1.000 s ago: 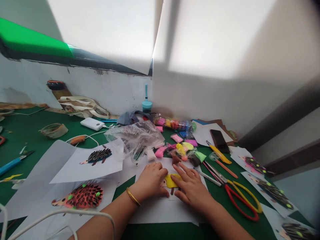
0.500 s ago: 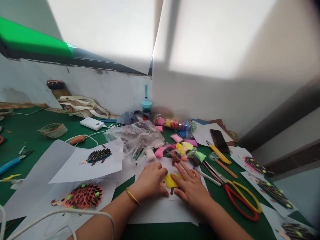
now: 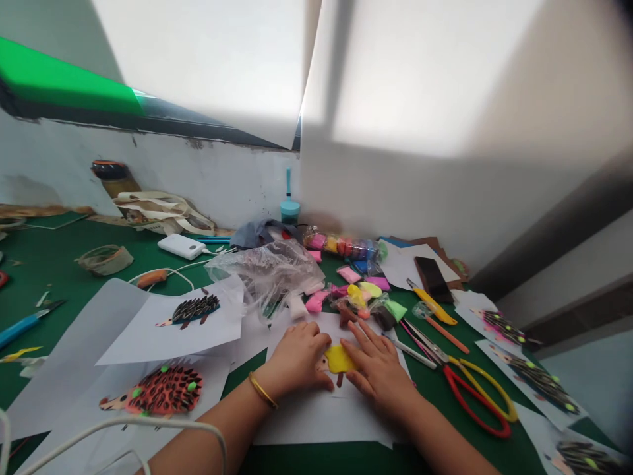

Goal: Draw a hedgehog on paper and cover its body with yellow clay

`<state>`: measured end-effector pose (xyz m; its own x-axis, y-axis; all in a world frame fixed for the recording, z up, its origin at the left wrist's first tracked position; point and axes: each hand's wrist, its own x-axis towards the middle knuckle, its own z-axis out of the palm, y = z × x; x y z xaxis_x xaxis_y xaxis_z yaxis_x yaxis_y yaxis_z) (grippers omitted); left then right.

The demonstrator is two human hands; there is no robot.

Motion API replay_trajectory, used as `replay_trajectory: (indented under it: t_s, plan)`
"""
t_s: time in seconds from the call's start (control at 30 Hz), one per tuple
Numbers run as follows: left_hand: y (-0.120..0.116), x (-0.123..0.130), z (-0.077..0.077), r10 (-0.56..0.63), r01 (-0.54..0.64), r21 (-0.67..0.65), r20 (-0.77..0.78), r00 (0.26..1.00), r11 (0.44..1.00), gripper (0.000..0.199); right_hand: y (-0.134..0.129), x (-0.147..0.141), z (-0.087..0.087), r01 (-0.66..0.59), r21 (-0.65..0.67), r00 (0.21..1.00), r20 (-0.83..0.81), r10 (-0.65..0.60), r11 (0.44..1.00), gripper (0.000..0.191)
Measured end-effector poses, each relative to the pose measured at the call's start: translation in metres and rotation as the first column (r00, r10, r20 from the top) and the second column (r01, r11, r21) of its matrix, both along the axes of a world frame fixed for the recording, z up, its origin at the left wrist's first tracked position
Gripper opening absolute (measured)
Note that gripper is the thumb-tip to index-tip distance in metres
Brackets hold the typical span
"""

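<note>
A yellow clay hedgehog body [image 3: 340,359] with a pale face and a brown leg lies on a white paper sheet [image 3: 316,419] in front of me. My left hand [image 3: 299,356] rests at its face side, fingers bent, thumb apart from them. My right hand [image 3: 376,369] lies flat with spread fingers over the paper, its fingertips touching the clay's right edge. Part of the clay is hidden under those fingers. Neither hand holds anything up. Just beyond the right fingertips sits a packet of brown clay [image 3: 347,316].
Scissors [image 3: 452,369], a yellow cutter [image 3: 431,303] and a phone [image 3: 434,278] lie to the right. Finished hedgehog pictures flank both sides, one red [image 3: 163,389]. Clay packets [image 3: 316,301] and a crumpled plastic bag [image 3: 270,274] lie behind. A white cable [image 3: 182,422] crosses the front left.
My right hand has shifted slightly right, showing more of the yellow clay's right side. My left hand stays in place.
</note>
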<state>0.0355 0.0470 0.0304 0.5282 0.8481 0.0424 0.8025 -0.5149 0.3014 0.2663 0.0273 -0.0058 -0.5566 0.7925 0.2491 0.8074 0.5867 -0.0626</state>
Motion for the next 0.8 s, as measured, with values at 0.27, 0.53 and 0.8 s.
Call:
replay_trajectory:
  t_s: [0.27, 0.53, 0.8]
  plan:
    - [0.003, 0.000, -0.005, 0.013, -0.013, 0.017, 0.012, 1.000, 1.000, 0.068, 0.031, 0.042, 0.014, 0.345, 0.074, 0.928, -0.174, -0.329, 0.936, 0.048]
    - [0.004, 0.001, -0.008, 0.017, -0.018, 0.012, 0.072, 0.997, 1.000, 0.069, 0.077, 0.047, 0.026, 0.518, -0.039, 0.855, 0.018, -0.518, 0.854, 0.043]
    - [-0.002, 0.004, 0.007, 0.055, -0.074, 0.043, 0.340, 0.939, 0.996, 0.036, 0.053, 0.027, 0.042, 0.201, 0.060, 0.838, -0.528, -0.140, 0.978, 0.028]
